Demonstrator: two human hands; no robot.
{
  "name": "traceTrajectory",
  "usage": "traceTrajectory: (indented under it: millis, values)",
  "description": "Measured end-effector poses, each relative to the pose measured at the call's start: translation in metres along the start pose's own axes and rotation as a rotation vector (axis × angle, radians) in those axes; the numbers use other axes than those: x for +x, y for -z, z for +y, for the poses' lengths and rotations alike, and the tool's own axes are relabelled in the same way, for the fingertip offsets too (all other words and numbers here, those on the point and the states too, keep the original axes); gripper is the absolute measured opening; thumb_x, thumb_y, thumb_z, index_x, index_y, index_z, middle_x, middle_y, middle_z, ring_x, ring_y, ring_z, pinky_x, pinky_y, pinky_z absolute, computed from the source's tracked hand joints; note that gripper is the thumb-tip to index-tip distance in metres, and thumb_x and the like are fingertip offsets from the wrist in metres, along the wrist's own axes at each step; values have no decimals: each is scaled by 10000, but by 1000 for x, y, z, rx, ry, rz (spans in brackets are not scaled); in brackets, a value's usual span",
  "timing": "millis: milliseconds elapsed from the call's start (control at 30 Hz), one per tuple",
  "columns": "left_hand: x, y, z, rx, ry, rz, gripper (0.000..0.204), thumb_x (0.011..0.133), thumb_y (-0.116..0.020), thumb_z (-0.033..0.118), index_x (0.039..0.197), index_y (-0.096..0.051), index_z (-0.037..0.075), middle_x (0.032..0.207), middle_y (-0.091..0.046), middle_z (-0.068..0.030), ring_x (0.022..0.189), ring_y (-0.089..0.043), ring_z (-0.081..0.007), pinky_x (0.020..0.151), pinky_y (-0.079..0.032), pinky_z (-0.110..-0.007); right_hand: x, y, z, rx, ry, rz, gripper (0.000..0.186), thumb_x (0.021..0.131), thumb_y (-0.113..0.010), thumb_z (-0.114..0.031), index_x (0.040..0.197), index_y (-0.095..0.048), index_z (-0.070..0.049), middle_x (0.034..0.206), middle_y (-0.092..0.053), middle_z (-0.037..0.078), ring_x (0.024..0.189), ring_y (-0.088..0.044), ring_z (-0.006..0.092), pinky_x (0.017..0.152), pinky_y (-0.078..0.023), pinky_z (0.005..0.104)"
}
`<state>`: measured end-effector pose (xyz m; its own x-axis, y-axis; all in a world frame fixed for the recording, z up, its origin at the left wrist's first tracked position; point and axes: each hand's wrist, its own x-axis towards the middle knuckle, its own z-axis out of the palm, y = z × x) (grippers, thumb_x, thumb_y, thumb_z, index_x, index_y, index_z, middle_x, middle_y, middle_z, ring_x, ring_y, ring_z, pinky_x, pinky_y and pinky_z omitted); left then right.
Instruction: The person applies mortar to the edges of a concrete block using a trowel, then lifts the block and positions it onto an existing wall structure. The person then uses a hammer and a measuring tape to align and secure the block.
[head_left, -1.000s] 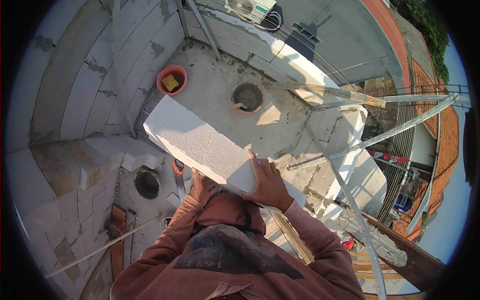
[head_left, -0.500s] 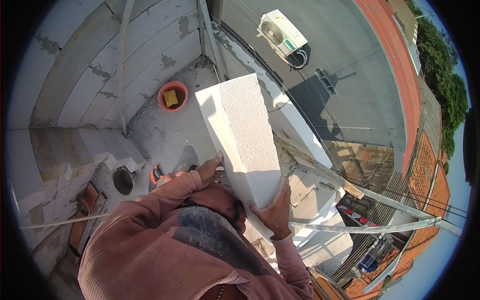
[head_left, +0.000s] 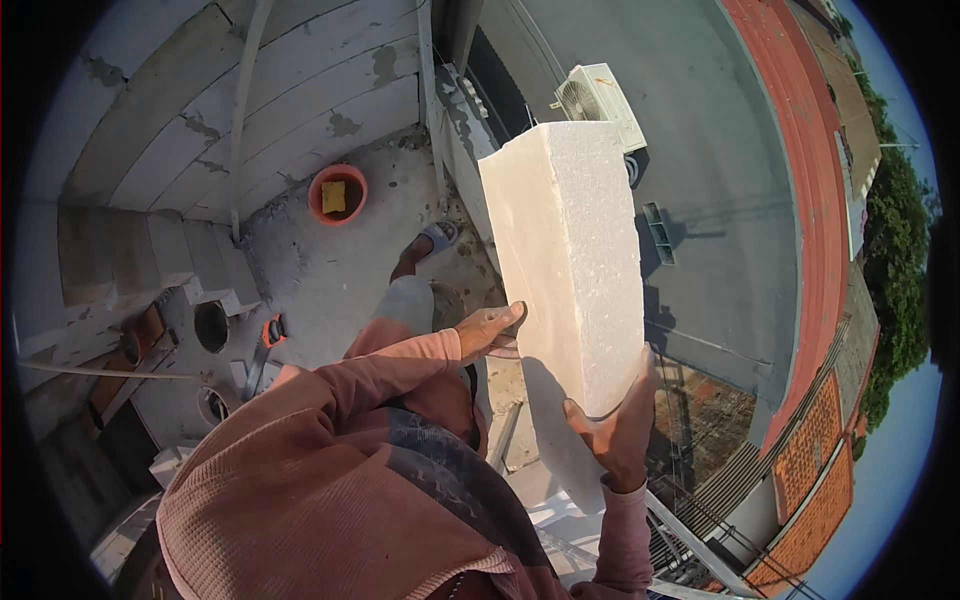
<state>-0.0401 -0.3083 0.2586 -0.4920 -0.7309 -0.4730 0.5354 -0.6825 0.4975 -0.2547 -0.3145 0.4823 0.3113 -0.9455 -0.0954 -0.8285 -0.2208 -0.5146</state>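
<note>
A long white lightweight concrete block point(head_left: 560, 260) is held between my two hands, standing out in front of my body. My left hand point(head_left: 490, 332) presses against its left face, thumb up on the side. Around the near right edge grips my right hand point(head_left: 618, 425), with its thumb across the front. The lower part of the block lies in shadow and hangs beside my lap. My left fingers are partly hidden behind the block.
An orange bucket point(head_left: 338, 195) with a yellow sponge point(head_left: 333, 197) stands on the concrete floor. A red-handled saw point(head_left: 272, 332) lies left of my leg. Block walls point(head_left: 330, 80) rise at the left and back. Beyond the block is an air-conditioner unit point(head_left: 600, 105).
The block has moved right, and both hands went with it. My view has shifted too, so my foot and more of the saw now show.
</note>
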Motion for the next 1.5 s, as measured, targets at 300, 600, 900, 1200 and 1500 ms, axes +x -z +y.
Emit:
traceTrajectory:
  millis: [300,600,900,1200,1500]
  values:
    - [133,65,73,-93,89,33,781,962,-501,686,1397,-492,38,1320,-570,-107,1150,-631,-244,1056,-508,-429,173,7,17,-28,-114,-194,1243,651,-883,-242,1554,-98,96,1469,-322,324,1396,-312,480,1173,-272,518]
    - [181,137,200,-99,166,56,1060,903,-160,858,1559,-307,39,1571,-394,-170,1386,-485,-279,1120,-453,-379,330,-30,23,-21,-74,-286,1199,688,-863,-261,1552,-112,96,1460,-325,324,1367,-328,480,1165,-259,532]
    - [215,241,136,-747,35,255,768,1040,-235,631,1574,-311,84,1636,-289,-160,1489,-326,-316,1213,-286,-473,401,-96,41,-94,-21,-332,1171,682,-833,-329,1555,-162,71,1330,-418,266,1224,-431,441,1050,-349,532]
    - [254,246,152,-1071,131,217,668,1018,-380,548,1520,-418,109,1559,-377,-165,1422,-374,-372,1210,-230,-570,423,-153,52,-236,-18,-344,1208,643,-842,-325,1596,-167,-15,1222,-472,240,1122,-480,419,978,-386,514]
    - [249,294,165,-1057,-100,316,677,1007,-296,496,1522,-421,75,1511,-430,-165,1424,-369,-357,1186,-302,-562,442,-205,39,-179,-22,-340,1208,635,-840,-272,1595,-155,-13,1291,-450,265,1167,-463,443,1016,-374,522]
